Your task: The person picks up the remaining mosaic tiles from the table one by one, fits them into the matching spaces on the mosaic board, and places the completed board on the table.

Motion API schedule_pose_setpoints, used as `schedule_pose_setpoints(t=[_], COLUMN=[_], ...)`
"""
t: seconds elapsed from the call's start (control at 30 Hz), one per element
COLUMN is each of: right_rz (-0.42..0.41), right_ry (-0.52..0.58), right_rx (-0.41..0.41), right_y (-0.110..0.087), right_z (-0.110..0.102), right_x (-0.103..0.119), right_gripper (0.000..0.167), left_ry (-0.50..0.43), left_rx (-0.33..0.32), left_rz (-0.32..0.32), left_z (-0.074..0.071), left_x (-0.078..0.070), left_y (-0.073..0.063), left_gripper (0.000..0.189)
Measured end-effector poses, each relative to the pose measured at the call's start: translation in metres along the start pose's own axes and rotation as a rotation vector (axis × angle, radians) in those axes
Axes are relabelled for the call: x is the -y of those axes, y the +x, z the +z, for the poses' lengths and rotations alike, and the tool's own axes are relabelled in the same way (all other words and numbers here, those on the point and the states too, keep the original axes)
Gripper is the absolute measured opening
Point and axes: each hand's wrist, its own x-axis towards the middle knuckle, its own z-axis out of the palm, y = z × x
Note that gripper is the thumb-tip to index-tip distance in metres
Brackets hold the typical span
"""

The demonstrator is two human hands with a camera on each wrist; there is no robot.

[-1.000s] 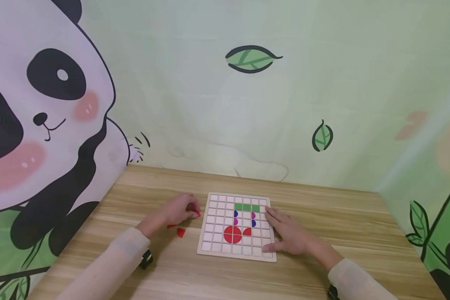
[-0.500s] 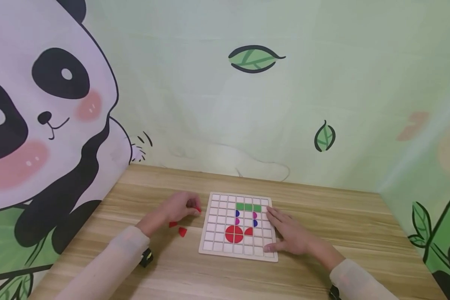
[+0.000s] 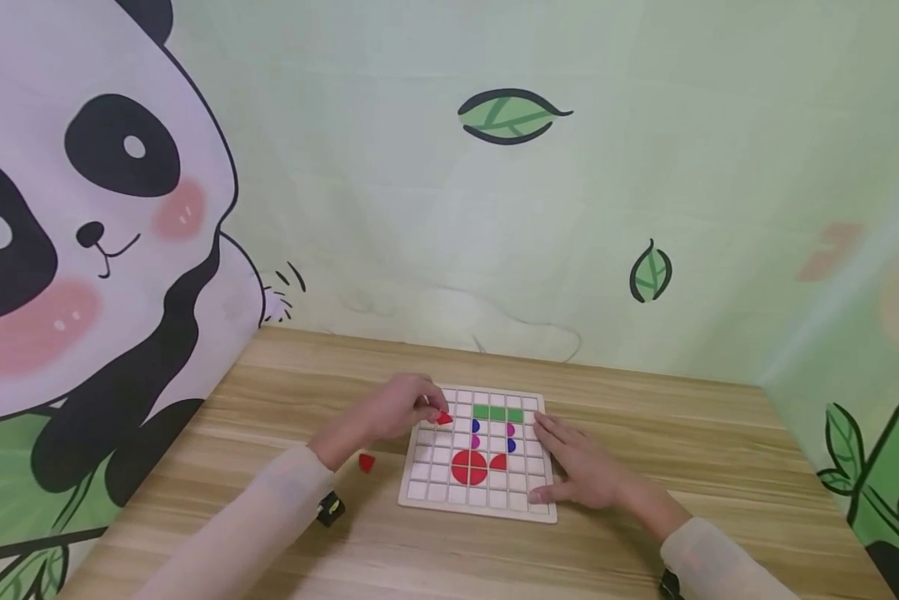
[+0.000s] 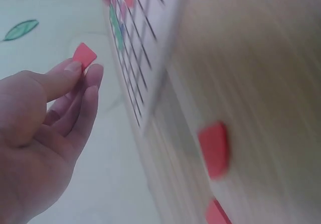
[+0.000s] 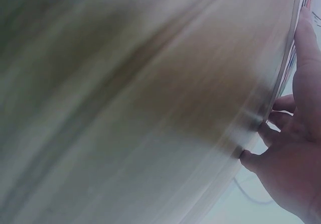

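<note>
In the head view my left hand is over the upper left of a white gridded puzzle board. Its thumb and fingers pinch a red quarter-circle tile, which stands out clearly at the fingertips in the left wrist view. My right hand rests along the board's right edge, thumb and fingers spread on the frame. Set in the grid are a row of green square tiles, blue and magenta half-circle tiles, a red circle of quarter tiles and a single red quarter tile.
Left of the board lies a loose red tile on the wooden table. Two loose red tiles show in the left wrist view; my left forearm hides one from the head camera. A panda-print backdrop stands behind the table.
My left hand has moved right with the red tile, from beside the board to over its upper left cells. The right hand has stayed on the edge.
</note>
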Motion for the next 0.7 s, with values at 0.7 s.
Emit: schedule_pose_setpoints(t=[0.7], right_rz=[-0.026], right_ry=[0.012], right_rx=[-0.01], right_y=[-0.001], right_z=[-0.002], right_x=[0.0], right_gripper=[0.115], left_ry=[0.076], left_rx=[0.126], left_rz=[0.216], left_z=[0.057], left_x=[-0.063], left_y=[0.045], left_gripper=[0.003])
